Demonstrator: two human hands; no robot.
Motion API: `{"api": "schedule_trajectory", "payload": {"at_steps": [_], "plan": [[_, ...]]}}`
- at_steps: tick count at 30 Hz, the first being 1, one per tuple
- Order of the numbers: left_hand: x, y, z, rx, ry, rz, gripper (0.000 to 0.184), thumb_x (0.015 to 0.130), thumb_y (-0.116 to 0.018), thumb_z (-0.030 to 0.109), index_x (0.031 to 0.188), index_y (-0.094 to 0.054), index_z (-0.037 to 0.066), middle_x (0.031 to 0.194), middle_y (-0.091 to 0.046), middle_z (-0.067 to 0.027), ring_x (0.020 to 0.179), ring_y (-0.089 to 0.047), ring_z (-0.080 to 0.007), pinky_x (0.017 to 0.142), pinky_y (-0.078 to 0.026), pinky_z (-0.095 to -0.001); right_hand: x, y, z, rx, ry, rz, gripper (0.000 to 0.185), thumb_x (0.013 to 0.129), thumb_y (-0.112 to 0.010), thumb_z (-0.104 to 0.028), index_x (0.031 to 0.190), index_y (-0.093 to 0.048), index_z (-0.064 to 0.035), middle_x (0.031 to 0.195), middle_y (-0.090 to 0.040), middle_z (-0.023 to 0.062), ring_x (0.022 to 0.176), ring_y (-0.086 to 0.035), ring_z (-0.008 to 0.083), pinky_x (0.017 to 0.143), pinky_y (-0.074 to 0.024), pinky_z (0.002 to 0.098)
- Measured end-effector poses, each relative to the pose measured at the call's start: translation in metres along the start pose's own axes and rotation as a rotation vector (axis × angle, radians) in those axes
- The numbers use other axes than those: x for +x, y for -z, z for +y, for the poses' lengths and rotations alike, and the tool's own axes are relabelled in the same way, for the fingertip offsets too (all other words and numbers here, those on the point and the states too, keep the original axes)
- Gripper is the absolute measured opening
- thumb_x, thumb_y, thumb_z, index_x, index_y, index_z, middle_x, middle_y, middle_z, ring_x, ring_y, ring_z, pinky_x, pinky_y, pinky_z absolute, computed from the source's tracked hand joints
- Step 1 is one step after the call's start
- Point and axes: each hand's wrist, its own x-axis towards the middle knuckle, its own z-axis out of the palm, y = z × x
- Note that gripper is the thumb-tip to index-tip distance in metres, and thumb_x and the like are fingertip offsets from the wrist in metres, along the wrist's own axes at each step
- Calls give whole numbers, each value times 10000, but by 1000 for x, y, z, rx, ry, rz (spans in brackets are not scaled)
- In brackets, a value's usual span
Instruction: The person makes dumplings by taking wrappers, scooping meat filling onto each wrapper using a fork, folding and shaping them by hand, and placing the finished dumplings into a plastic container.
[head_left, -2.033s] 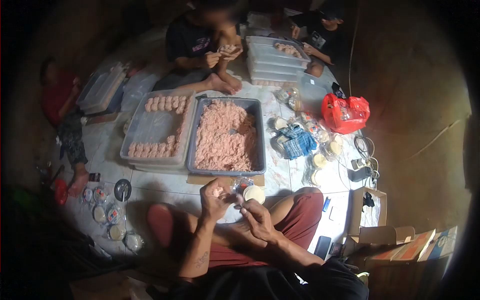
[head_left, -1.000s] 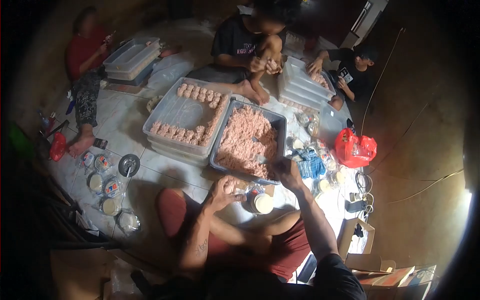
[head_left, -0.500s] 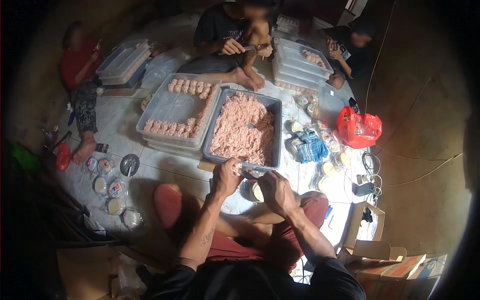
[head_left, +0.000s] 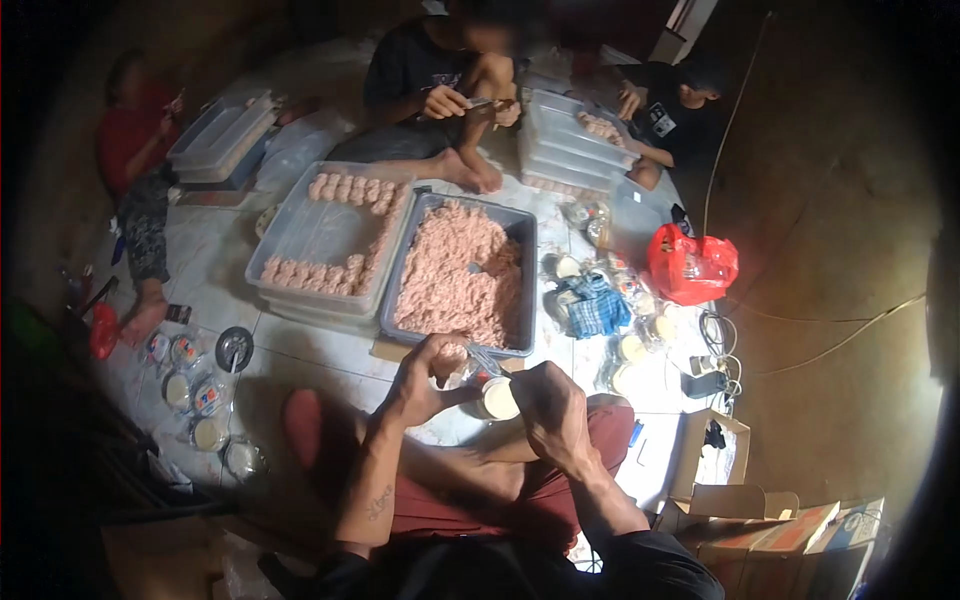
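Observation:
My left hand [head_left: 425, 385] is curled round a small lump of pink paste [head_left: 452, 358], just in front of the grey tub. In my right hand [head_left: 552, 410] is a thin metal utensil [head_left: 487, 362], its tip pointing toward the left hand. A big mass of the same pink paste [head_left: 455, 270] fills most of the grey tub [head_left: 533, 290]. To its left, a clear plastic box [head_left: 265, 245] holds rows of shaped pink pieces [head_left: 310, 275] along its edges. Below and between my hands stands a pale round-topped container [head_left: 498, 398].
Three other people sit around, one at a stack of clear boxes [head_left: 570, 155]. On the right lie a blue checked cloth [head_left: 597, 308], a red plastic bag [head_left: 692, 268], wrapped round containers, cables and an open carton [head_left: 690, 450]. More wrapped containers [head_left: 208, 395] and a dark dish [head_left: 234, 349] lie left.
The view has shifted slightly. My right hand, over the grey tub a second ago, came back beside my left. The utensil has moved slightly away from the paste in my left hand.

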Motion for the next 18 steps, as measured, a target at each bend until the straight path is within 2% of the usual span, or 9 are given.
{"api": "schedule_trajectory", "payload": {"at_steps": [2,4,6,8,10,13,15,17,18], "plan": [[2,3,3,-153,-8,-16,303,721,-854,27,927,-633,55,769,-603,15,677,-522,-80,616,-460,-271,-4,-7,13,7,-22,6,49,935,-626,-12,939,-636,36,819,-628,169,730,-627,242,668,-503,355],[4,6,-15,325,-36,-65,382,706,-917,171,964,-668,40,875,-702,-81,789,-673,-165,678,-526,-325,-4,-25,29,-140,148,-107,48,946,-620,-29,940,-640,15,837,-631,179,745,-643,266,677,-505,359],[4,1,-26,431,45,-98,388,696,-922,157,965,-670,36,891,-695,-64,790,-657,-156,682,-518,-324,-10,-34,38,-168,127,-64,52,950,-624,-47,936,-639,0,834,-637,184,741,-655,281,675,-510,370],[2,0,-11,171,21,-31,358,707,-913,141,931,-656,33,859,-680,-51,774,-645,-150,683,-516,-315,-10,-21,18,-52,-42,35,61,939,-647,-47,923,-633,10,816,-641,180,715,-652,272,664,-513,379],[-1,11,2,43,-104,-34,338,718,-902,99,941,-655,38,881,-672,-25,794,-631,-117,704,-519,-294,-12,-18,21,-22,-35,122,69,914,-669,-31,935,-626,18,812,-641,185,716,-648,271,667,-514,386],[-3,2,-16,-14,113,-100,328,734,-903,164,899,-646,42,808,-676,-56,726,-642,-157,661,-520,-328,-10,-34,34,-105,82,-102,17,896,-637,27,907,-628,19,829,-625,175,757,-639,264,707,-506,379],[6,1,-15,585,98,-46,367,744,-902,266,852,-630,44,720,-664,-99,657,-649,-216,627,-521,-373,-11,-23,24,-67,41,-61,20,893,-634,36,904,-627,21,826,-618,170,747,-630,265,704,-501,366],[7,4,-13,546,117,13,370,746,-902,252,855,-615,45,730,-655,-79,659,-639,-180,617,-512,-359,-10,-12,25,-27,-30,20,24,910,-625,45,920,-615,27,805,-603,121,733,-593,208,693,-485,317],[3,7,-11,510,139,55,374,747,-902,238,858,-600,46,741,-646,-59,660,-628,-144,607,-503,-346,-13,-15,40,60,-55,112,148,931,-692,-88,892,-598,21,695,-580,136,620,-523,172,589,-458,333]]}}
